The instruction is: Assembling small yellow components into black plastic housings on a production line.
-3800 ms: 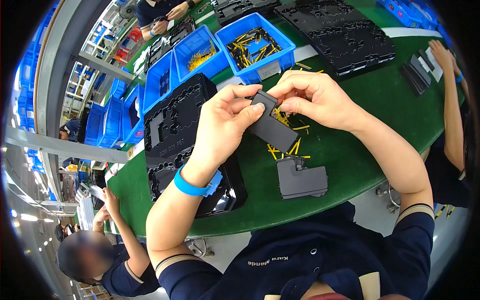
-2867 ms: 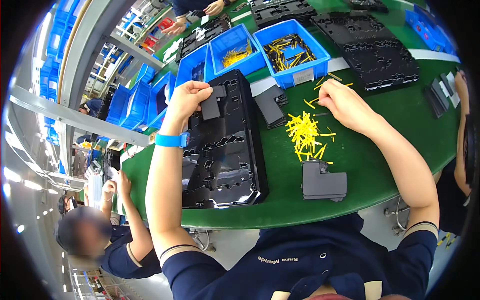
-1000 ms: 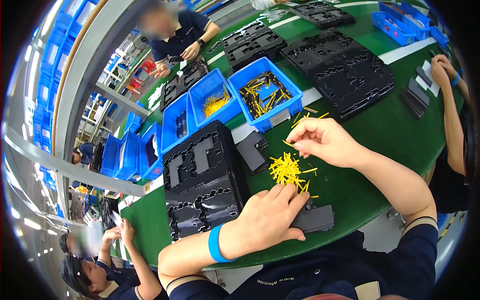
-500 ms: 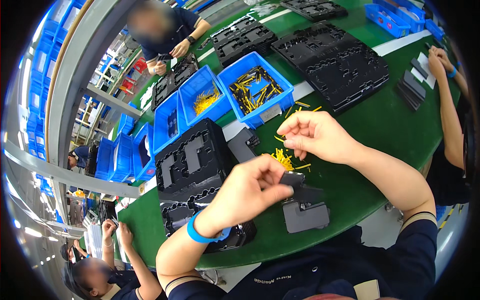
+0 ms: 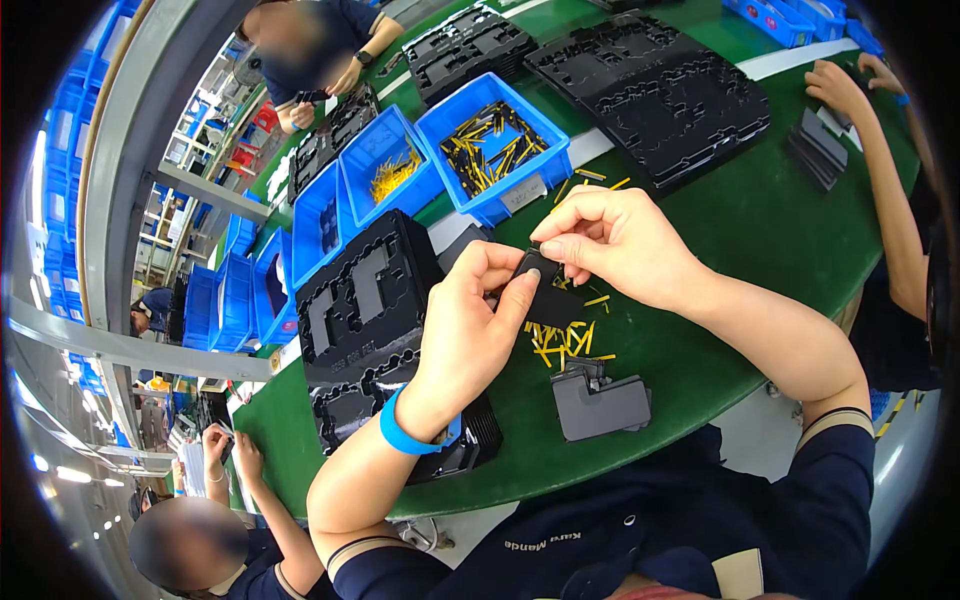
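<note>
My left hand (image 5: pixel 465 315), with a blue wristband, grips a flat dark grey plastic piece (image 5: pixel 552 302) between thumb and fingers. At the piece's upper corner my right hand (image 5: pixel 625 245) is closed in a pinch; what its fingertips hold, if anything, is too small to make out. Just below the held piece lies a loose pile of thin yellow strips (image 5: pixel 565 345) on the green table. Nearer to me are several flat dark grey pieces (image 5: pixel 600 408), overlapping each other. A stack of black moulded trays (image 5: pixel 345 375) stands left of my left hand, grey pieces in its recesses.
Beyond my hands stand a blue bin (image 5: pixel 492 207) of black-and-yellow strips and another blue bin (image 5: pixel 365 213) of yellow strips. Large black trays (image 5: pixel 690 120) lie at the far right. Co-workers' hands (image 5: pixel 835 90) are at the right edge; others work at far left and lower left.
My left hand has lifted the grey piece up and away from me, turning it upright. My right hand has come left to meet its upper corner. The yellow pile is now more exposed.
</note>
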A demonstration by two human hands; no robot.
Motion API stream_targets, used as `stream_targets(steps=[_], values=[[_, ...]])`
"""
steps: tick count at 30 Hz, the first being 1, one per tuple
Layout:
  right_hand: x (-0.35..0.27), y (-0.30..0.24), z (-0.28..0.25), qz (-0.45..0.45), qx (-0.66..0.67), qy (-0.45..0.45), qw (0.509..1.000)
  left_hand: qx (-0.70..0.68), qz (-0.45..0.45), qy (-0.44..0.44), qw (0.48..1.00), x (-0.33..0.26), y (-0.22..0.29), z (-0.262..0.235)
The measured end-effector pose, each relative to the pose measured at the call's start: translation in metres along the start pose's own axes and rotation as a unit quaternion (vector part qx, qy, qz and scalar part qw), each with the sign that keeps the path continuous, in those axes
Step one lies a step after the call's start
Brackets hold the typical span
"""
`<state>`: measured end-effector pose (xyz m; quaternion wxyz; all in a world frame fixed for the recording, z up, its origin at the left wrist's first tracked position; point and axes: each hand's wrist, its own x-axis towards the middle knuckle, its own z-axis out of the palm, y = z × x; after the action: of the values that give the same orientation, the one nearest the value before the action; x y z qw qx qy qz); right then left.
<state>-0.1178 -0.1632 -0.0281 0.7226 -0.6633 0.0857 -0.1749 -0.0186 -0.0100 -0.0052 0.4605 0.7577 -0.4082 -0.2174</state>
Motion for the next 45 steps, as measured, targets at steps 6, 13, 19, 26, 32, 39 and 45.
stream_targets(steps=[6, 13, 19, 26, 32, 39, 45], values=[[-0.002, 0.004, 0.003, -0.041, -0.024, 0.000, 0.999, -0.004, 0.004, 0.007, 1.000, -0.001, -0.002, 0.000], [-0.003, 0.002, 0.007, -0.015, -0.017, 0.010, 1.000, -0.006, 0.001, 0.010, 1.000, -0.001, 0.000, -0.001], [-0.004, 0.003, 0.009, 0.000, -0.036, 0.023, 0.999, -0.033, -0.003, 0.010, 0.999, -0.001, -0.002, 0.001], [-0.005, 0.009, 0.012, -0.003, 0.016, 0.019, 1.000, -0.065, -0.036, -0.004, 0.997, -0.001, 0.000, 0.001], [-0.004, 0.006, 0.010, 0.010, 0.054, 0.011, 0.998, -0.078, -0.043, -0.002, 0.996, -0.002, 0.001, 0.001], [-0.002, 0.003, 0.002, 0.040, 0.034, -0.041, 0.998, -0.076, -0.045, -0.018, 0.996, -0.001, 0.002, -0.002], [-0.002, 0.005, 0.001, 0.060, 0.024, -0.049, 0.997, -0.028, -0.036, -0.032, 0.998, -0.002, 0.003, -0.004]])
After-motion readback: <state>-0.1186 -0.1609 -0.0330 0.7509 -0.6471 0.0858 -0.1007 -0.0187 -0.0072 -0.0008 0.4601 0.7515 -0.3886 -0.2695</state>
